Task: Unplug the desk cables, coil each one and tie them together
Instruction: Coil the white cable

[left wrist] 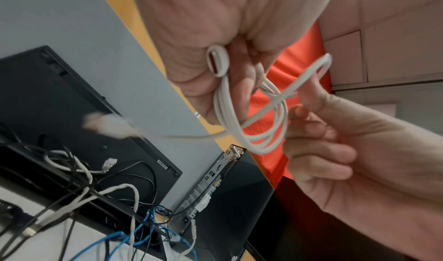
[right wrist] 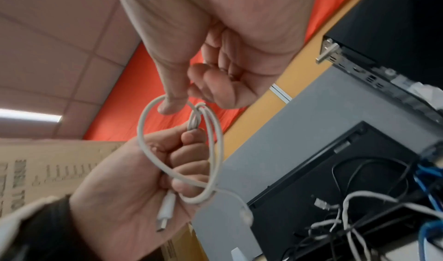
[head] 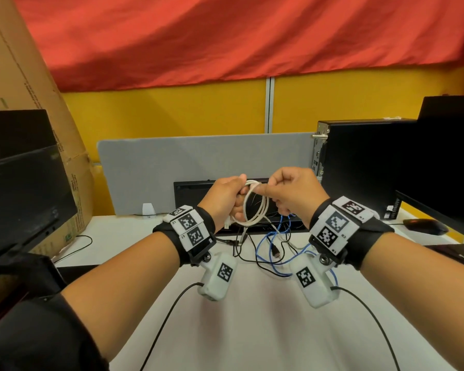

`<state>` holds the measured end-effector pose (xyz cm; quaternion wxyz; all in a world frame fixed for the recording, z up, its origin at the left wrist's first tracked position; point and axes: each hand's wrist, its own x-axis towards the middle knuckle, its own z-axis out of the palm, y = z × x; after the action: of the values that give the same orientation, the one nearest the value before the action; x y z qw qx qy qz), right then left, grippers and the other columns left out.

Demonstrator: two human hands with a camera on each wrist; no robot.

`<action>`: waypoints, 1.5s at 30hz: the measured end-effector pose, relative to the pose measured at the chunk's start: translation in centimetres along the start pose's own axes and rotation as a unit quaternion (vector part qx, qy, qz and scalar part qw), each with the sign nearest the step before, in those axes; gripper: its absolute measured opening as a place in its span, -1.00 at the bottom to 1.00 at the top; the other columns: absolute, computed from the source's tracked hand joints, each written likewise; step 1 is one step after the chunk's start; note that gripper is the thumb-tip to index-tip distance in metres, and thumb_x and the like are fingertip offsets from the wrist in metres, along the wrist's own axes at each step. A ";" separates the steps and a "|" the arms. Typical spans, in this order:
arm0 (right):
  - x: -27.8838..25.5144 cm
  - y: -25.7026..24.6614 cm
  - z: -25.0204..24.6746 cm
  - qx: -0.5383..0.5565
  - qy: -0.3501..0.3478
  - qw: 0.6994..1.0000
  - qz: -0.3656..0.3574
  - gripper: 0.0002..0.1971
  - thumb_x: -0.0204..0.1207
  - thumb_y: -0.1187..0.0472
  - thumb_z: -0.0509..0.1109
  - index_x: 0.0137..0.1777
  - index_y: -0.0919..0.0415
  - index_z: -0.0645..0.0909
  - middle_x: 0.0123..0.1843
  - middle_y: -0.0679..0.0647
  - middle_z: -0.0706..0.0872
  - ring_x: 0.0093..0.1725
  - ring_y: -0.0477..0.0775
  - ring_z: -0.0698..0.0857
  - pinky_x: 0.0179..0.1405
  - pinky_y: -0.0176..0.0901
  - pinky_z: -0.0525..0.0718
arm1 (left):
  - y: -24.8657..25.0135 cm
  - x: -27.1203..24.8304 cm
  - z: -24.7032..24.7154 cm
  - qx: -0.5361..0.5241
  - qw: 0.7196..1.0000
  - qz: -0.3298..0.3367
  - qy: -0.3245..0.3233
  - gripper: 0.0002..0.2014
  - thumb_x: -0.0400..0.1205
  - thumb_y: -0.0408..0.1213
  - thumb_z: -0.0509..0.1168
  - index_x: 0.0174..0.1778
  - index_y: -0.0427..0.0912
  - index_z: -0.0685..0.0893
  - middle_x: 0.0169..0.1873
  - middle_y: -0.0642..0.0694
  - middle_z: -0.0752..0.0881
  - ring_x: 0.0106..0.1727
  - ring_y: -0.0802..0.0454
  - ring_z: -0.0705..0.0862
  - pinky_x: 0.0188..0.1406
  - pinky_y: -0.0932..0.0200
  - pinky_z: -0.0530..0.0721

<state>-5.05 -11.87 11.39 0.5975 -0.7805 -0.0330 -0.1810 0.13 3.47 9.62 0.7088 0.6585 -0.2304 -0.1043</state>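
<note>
A white cable (head: 255, 207) is being coiled in the air above the desk (head: 252, 317): its loops are gripped in the curled fingers of the left hand (head: 223, 202), and a strand at the coil's 12 o'clock is pinched by the right hand (head: 292, 194). The coil hangs upright, long axis 12 to 6, one plug (right wrist: 165, 214) pointing toward 6. Next the loose tail must be wound in; farther off, toward 12 o'clock, blue (head: 275, 247) and black (head: 252, 250) cables lie uncoiled, it is judged

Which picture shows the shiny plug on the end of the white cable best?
The right wrist view: the USB plug sticks out sideways below the left hand. The left wrist view shows it end-on; in the head view it is tiny.
</note>
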 end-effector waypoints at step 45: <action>1.5 2.8 -1.3 -0.214 0.064 0.966 -0.132 -0.84 0.60 0.27 0.39 0.02 0.13 0.81 -0.25 0.03 0.81 -0.27 -0.07 0.78 -0.15 -0.23 0.76 | 0.8 0.4 1.5 -0.215 0.977 0.002 0.010 -0.64 0.82 -0.14 -0.04 -0.26 -0.18 0.42 -0.63 0.05 0.27 -0.66 0.18 0.16 -0.69 0.30 0.27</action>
<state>-3.23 -14.18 9.59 0.3879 -0.8656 -0.0578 -0.3112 -0.40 2.04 10.50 0.8361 0.4914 -0.1973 -0.1432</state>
